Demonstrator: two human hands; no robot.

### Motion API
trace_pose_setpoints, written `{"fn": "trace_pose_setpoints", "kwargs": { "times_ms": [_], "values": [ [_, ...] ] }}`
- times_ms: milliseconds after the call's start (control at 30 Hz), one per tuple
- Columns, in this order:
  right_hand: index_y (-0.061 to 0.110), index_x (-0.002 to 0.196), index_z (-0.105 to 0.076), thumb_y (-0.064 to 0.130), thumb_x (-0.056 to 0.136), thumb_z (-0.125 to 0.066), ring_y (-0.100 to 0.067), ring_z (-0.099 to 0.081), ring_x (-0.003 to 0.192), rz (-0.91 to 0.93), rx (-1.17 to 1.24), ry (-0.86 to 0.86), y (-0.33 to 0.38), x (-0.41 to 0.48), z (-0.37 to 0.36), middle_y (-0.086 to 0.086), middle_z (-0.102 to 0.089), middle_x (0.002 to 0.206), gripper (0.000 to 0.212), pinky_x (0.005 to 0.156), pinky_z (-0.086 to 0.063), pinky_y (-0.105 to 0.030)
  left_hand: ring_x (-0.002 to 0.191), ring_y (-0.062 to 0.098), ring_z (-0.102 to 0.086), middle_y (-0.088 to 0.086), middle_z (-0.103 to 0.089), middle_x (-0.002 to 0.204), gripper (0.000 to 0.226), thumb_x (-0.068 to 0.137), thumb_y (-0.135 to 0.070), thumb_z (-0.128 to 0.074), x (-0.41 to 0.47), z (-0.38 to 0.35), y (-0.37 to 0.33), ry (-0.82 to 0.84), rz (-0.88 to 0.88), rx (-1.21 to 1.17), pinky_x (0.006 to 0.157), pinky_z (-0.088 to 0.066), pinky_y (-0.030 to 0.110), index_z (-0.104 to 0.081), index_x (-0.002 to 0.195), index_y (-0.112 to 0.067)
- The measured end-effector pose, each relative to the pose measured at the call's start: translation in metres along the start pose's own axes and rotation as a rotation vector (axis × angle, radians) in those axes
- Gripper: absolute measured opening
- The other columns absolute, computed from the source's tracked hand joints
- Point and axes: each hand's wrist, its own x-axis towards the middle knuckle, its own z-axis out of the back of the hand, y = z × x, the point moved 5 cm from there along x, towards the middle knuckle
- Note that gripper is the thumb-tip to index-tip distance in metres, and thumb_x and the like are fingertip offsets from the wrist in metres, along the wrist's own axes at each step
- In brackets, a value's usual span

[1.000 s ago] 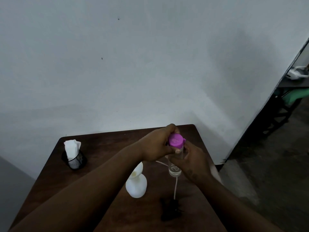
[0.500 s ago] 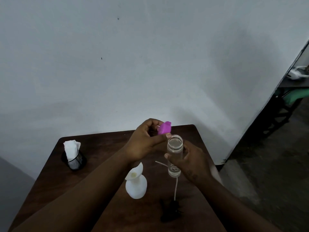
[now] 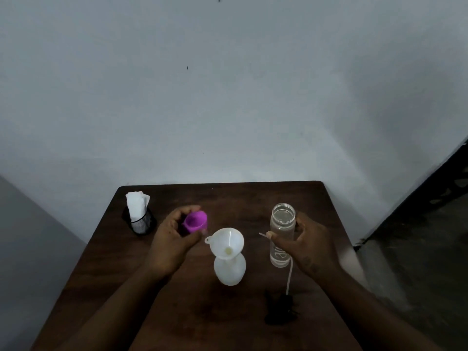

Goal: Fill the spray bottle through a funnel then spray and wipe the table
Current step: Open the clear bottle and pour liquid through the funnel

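A white spray bottle (image 3: 230, 271) stands mid-table with a white funnel (image 3: 225, 242) seated in its neck. Right of it, my right hand (image 3: 307, 243) is wrapped around a clear water bottle (image 3: 282, 234), which stands upright with its mouth uncapped. My left hand (image 3: 172, 239) holds the bottle's purple cap (image 3: 195, 221) left of the funnel, low over the table. The black spray head (image 3: 278, 309) lies near the front, its white dip tube (image 3: 289, 274) running up toward the water bottle.
A black mesh holder with white tissues (image 3: 139, 216) stands at the back left corner of the dark wooden table (image 3: 240, 198). A white wall rises right behind the table. Grey floor and dark furniture lie off to the right.
The purple cap came off the water bottle in my left hand and moved left and down. My right hand carried the bottle to the right. The view tilted down toward the table.
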Motion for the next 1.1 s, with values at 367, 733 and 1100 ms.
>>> {"fn": "trace_pose_setpoints", "kwargs": {
  "times_ms": [367,733,1100],
  "values": [
    [0.032,0.099,-0.068,0.042,0.063,-0.089,0.012,-0.063,0.085,-0.085,-0.012,0.070,-0.011,-0.019,-0.022,0.019,-0.071,0.090,0.043,0.066,-0.050,-0.011,0.119,0.018,-0.053,-0.013,-0.053,0.130,0.068,0.055,-0.060,-0.082,-0.042,0.004,0.192,0.038,0.299,0.671,0.095,-0.049,0.038,-0.060,0.116,-0.043],
    [0.038,0.106,-0.063,0.063,0.064,-0.080,0.004,-0.064,0.089,-0.096,-0.087,0.056,-0.013,-0.036,-0.033,0.021,-0.069,0.097,0.051,0.076,-0.057,-0.030,0.143,0.025,-0.027,-0.002,-0.028,0.157,0.084,0.064,-0.082,-0.058,-0.045,-0.011,0.192,0.116,0.272,0.960,0.115,-0.022,0.049,-0.045,0.137,-0.044],
    [0.045,0.095,-0.062,0.051,0.067,-0.083,0.010,-0.063,0.085,-0.073,-0.054,0.088,-0.003,-0.036,-0.041,0.025,-0.069,0.089,0.035,0.075,-0.057,-0.028,0.068,0.020,-0.061,0.011,-0.072,0.088,0.036,0.097,-0.044,-0.057,0.006,-0.034,0.083,-0.133,0.535,-0.181,0.055,-0.047,0.029,-0.070,0.094,-0.010]
  ]
}}
